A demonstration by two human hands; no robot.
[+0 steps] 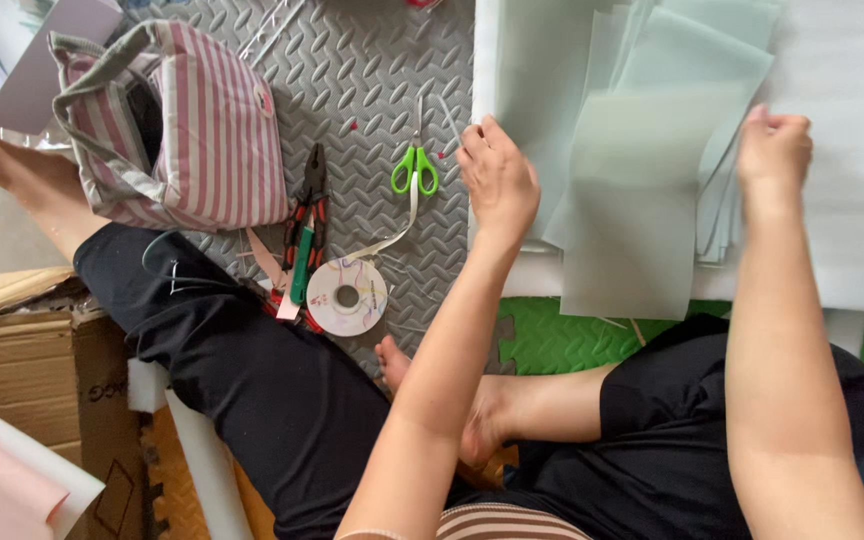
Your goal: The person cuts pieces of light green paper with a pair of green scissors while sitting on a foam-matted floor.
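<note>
The left hand (497, 180) pinches the left edge of the pale green sheets (642, 170) in the upper middle of the frame, fingers curled onto the stack. The right hand (774, 148) is closed in a loose fist at the stack's right edge in the upper right; whether it actually grips a sheet I cannot tell. The sheets lie fanned and overlapping on a white foam layer (852, 150), their lower ends reaching toward the green mat (552, 345).

To handle the stack well, both hands should probably hold opposite edges level and square the fanned sheets before lifting any, since thin sheets slide and crease easily.

Left of the hand, on the grey mat (352, 70), lie green scissors (415, 168), pliers (309, 215) and a tape roll (347, 296) with a loose tail. A striped bag (202, 120) sits upper left, a cardboard box (32, 380) lower left.
</note>
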